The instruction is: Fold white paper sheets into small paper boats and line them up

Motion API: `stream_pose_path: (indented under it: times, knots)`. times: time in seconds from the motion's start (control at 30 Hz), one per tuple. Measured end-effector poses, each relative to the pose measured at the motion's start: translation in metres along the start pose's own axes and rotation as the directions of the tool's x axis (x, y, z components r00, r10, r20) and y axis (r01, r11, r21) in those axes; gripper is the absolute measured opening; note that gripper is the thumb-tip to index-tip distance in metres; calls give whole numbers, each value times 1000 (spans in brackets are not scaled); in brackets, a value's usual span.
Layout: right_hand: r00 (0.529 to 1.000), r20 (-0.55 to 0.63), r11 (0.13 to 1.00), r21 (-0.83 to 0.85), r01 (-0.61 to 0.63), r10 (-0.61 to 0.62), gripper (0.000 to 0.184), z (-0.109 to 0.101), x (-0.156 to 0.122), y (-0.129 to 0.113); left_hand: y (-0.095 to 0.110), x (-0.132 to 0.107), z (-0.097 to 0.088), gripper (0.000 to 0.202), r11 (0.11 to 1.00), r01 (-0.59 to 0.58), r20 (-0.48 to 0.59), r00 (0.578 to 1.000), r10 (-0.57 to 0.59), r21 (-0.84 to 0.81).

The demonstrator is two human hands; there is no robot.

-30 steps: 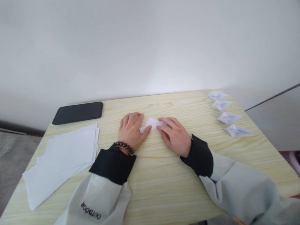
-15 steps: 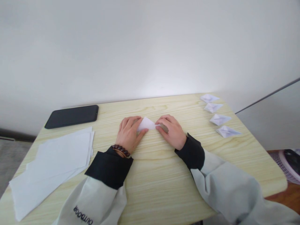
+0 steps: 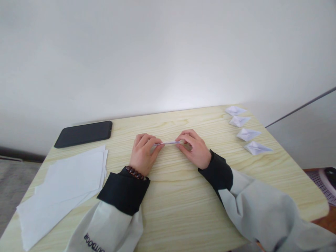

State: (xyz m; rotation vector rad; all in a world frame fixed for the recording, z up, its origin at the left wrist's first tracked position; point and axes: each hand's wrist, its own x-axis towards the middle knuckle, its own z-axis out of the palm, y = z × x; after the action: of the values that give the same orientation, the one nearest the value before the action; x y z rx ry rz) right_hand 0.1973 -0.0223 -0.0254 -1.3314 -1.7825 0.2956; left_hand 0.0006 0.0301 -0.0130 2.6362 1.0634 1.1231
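Between my hands, over the middle of the table, is a small folded white paper, seen almost edge-on as a thin strip. My left hand pinches its left end between thumb and fingers; a dark bead bracelet circles that wrist. The right end is pinched by my right hand in the same way. My fingers cover both ends of the paper. Several folded white paper boats stand in a column at the right side of the table.
A black phone lies at the back left of the wood-grain table. In front of it, loose white paper sheets overlap. The white wall rises behind the table. A pinkish basket stands beyond the right edge.
The folded paper showed a broad pointed face before and now appears as a thin edge. Both hands still pinch its ends. The view has shifted slightly.
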Motion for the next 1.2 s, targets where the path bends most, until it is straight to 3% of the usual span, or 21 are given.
stream_pose_path:
  times: [0.27, 0.53, 0.63, 1.03, 1.2]
  knots:
    - [999, 38, 1000, 28, 13, -15, 8, -4, 3, -6, 1, -1, 0, 11, 997, 4, 97, 995, 3, -77]
    - [998, 65, 998, 62, -27, 23, 5, -6, 1, -10, 3, -1, -1, 17, 994, -87, -10, 996, 87, 59]
    - [996, 56, 989, 131, -70, 64, 3, -4, 0, -9, 3, -1, -2, 8, 995, -89, -4, 996, 89, 50]
    - [996, 37, 978, 193, -84, 78, 2, -3, -2, -6, 3, -3, -1, 10, 999, -48, -21, 999, 48, 14]
    - [993, 45, 968, 224, -112, 105, 5, -2, -3, -4, 5, -3, -1, 12, 997, -49, 18, 999, 50, -57]
